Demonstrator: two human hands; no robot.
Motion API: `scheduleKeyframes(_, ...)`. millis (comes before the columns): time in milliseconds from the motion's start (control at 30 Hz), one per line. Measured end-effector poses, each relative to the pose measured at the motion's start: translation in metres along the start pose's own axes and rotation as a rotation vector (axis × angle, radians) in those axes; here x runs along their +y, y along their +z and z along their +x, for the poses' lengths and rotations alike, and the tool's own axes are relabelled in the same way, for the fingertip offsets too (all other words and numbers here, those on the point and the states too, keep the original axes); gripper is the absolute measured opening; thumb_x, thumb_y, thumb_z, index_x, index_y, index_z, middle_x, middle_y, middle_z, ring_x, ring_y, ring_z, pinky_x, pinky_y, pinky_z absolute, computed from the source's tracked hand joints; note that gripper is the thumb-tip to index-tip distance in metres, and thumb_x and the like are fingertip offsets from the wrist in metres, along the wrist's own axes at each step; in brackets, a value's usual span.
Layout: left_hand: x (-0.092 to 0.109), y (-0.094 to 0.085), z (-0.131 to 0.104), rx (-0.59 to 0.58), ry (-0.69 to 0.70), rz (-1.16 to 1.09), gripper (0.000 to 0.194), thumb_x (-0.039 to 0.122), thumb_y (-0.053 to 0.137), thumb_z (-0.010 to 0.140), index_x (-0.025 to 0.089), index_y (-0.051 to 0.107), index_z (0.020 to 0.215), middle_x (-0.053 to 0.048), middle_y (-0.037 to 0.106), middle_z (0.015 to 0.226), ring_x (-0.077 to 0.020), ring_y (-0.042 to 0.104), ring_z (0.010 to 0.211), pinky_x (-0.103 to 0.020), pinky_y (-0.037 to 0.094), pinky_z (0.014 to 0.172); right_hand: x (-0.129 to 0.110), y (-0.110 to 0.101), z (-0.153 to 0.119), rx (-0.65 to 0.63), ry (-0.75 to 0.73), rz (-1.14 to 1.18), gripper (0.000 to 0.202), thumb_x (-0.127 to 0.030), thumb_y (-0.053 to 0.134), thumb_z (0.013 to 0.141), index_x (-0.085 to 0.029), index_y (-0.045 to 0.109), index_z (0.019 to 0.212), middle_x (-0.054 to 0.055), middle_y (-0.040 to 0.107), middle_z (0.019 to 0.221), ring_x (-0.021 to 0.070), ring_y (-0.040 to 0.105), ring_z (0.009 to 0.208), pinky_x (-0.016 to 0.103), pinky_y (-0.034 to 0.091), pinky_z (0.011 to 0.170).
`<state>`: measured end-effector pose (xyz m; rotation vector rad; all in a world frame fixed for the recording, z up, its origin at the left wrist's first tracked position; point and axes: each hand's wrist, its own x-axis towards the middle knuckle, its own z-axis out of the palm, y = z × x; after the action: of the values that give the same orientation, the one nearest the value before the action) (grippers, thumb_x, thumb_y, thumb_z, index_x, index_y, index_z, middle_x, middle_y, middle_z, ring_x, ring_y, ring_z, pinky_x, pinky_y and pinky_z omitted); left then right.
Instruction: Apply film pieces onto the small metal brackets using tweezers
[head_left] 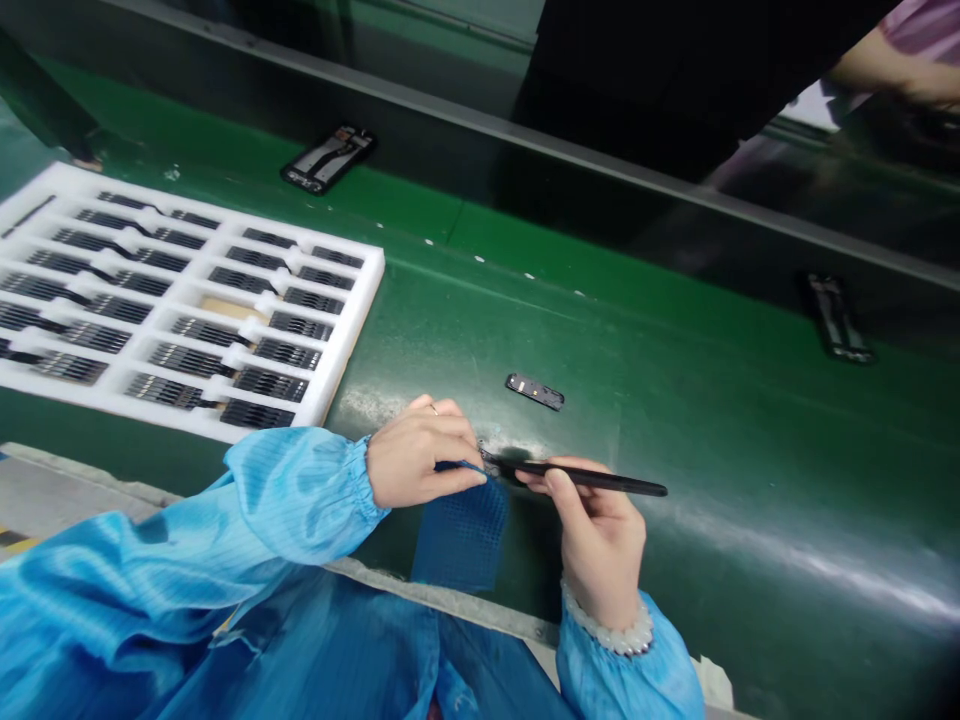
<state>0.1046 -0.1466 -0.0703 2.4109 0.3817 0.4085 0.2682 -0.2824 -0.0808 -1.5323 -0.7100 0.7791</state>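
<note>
My left hand [427, 452] pinches the upper edge of a blue dotted sheet [461, 535] between thumb and fingers, near the front of the green bench. In my right hand [604, 530] is a pair of slim black tweezers [600, 478], held nearly level. Their tips point left and meet the sheet's top corner beside my left fingertips. Whether anything small sits between the tips is too fine to make out. Just beyond my hands lies a small black phone part [535, 391] with light and gold spots.
A white foam tray [352, 330] of black strip-like parts with flex cables stands to the left. Farther back, one opened phone assembly [328, 160] lies on the green surface [712, 400], another phone assembly [838, 318] at right. Across the bench is another person's arm [900, 70].
</note>
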Motion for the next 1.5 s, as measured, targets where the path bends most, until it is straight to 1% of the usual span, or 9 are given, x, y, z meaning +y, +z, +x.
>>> scheduleKeyframes(133, 0.000, -0.001, -0.001, -0.039, 0.114, 0.107, 0.019, 0.028, 0.051, 0.089, 0.019, 0.065, 0.078, 0.000, 0.067, 0.092, -0.0143, 0.054, 0.088, -0.030, 0.029, 0.072, 0.002, 0.003, 0.004, 0.025, 0.103, -0.039, 0.022, -0.036, 0.070, 0.075, -0.016, 0.065, 0.084, 0.005, 0.073, 0.072, 0.0210, 0.071, 0.066, 0.033, 0.060, 0.064)
scheduleKeyframes(233, 0.000, 0.000, -0.002, -0.041, 0.141, 0.155, 0.020, 0.024, 0.049, 0.089, 0.018, 0.064, 0.078, 0.001, 0.068, 0.096, -0.0153, 0.054, 0.089, -0.031, 0.029, 0.073, 0.003, 0.005, 0.005, 0.008, 0.126, -0.054, 0.023, -0.036, 0.071, 0.073, -0.016, 0.065, 0.083, 0.006, 0.073, 0.071, 0.0205, 0.071, 0.066, 0.031, 0.059, 0.063)
scheduleKeyframes(433, -0.001, 0.005, -0.003, -0.002, 0.127, 0.168, 0.020, 0.023, 0.048, 0.089, 0.018, 0.065, 0.080, 0.001, 0.071, 0.096, -0.0157, 0.055, 0.089, -0.032, 0.031, 0.075, 0.004, 0.006, 0.005, 0.034, 0.143, -0.066, 0.022, -0.036, 0.071, 0.072, -0.016, 0.066, 0.081, 0.005, 0.072, 0.070, 0.0188, 0.070, 0.065, 0.029, 0.058, 0.063)
scheduleKeyframes(600, -0.002, 0.007, -0.002, 0.017, 0.118, 0.159, 0.019, 0.022, 0.049, 0.089, 0.018, 0.066, 0.081, 0.001, 0.071, 0.095, -0.0159, 0.055, 0.089, -0.033, 0.031, 0.076, 0.002, 0.008, 0.006, 0.014, 0.128, -0.079, 0.022, -0.036, 0.070, 0.073, -0.016, 0.066, 0.080, 0.005, 0.072, 0.068, 0.0196, 0.070, 0.065, 0.031, 0.058, 0.063)
scheduleKeyframes(867, -0.002, 0.006, -0.003, 0.013, 0.106, 0.159, 0.019, 0.022, 0.049, 0.088, 0.018, 0.067, 0.082, 0.000, 0.071, 0.095, -0.0159, 0.055, 0.090, -0.033, 0.032, 0.077, 0.008, 0.006, 0.006, 0.015, 0.116, -0.093, 0.020, -0.035, 0.069, 0.074, -0.016, 0.066, 0.082, 0.005, 0.072, 0.069, 0.0187, 0.070, 0.065, 0.031, 0.058, 0.063)
scheduleKeyframes(1100, -0.003, 0.008, -0.004, 0.004, 0.105, 0.168, 0.019, 0.022, 0.049, 0.088, 0.019, 0.067, 0.083, 0.000, 0.071, 0.095, -0.0158, 0.055, 0.091, -0.033, 0.032, 0.078, 0.006, 0.008, 0.004, 0.019, 0.101, -0.118, 0.022, -0.037, 0.069, 0.074, -0.017, 0.065, 0.082, 0.005, 0.073, 0.072, 0.0206, 0.071, 0.067, 0.033, 0.059, 0.065)
scheduleKeyframes(1300, -0.003, 0.006, -0.004, -0.003, 0.111, 0.165, 0.019, 0.020, 0.048, 0.088, 0.019, 0.066, 0.082, 0.001, 0.071, 0.097, -0.0156, 0.055, 0.090, -0.033, 0.031, 0.078, 0.007, 0.007, -0.001, -0.002, -0.015, -0.247, 0.017, -0.033, 0.064, 0.080, -0.017, 0.064, 0.087, 0.005, 0.072, 0.071, 0.0203, 0.071, 0.065, 0.032, 0.059, 0.064)
scheduleKeyframes(1400, -0.003, 0.006, -0.004, -0.013, 0.106, 0.173, 0.019, 0.020, 0.048, 0.088, 0.019, 0.067, 0.082, 0.000, 0.070, 0.097, -0.0153, 0.056, 0.090, -0.033, 0.031, 0.078, 0.009, 0.005, -0.005, -0.019, -0.136, -0.376, 0.013, -0.029, 0.061, 0.082, -0.019, 0.064, 0.090, 0.005, 0.072, 0.077, 0.0195, 0.070, 0.068, 0.032, 0.058, 0.066)
scheduleKeyframes(1500, -0.003, 0.006, -0.004, -0.015, 0.103, 0.177, 0.019, 0.020, 0.048, 0.088, 0.019, 0.067, 0.082, 0.000, 0.070, 0.097, -0.0156, 0.056, 0.091, -0.033, 0.031, 0.079, 0.010, 0.005, -0.009, -0.034, -0.322, -0.514, 0.011, -0.022, 0.061, 0.083, -0.021, 0.064, 0.093, 0.005, 0.071, 0.084, 0.0198, 0.069, 0.075, 0.032, 0.057, 0.070)
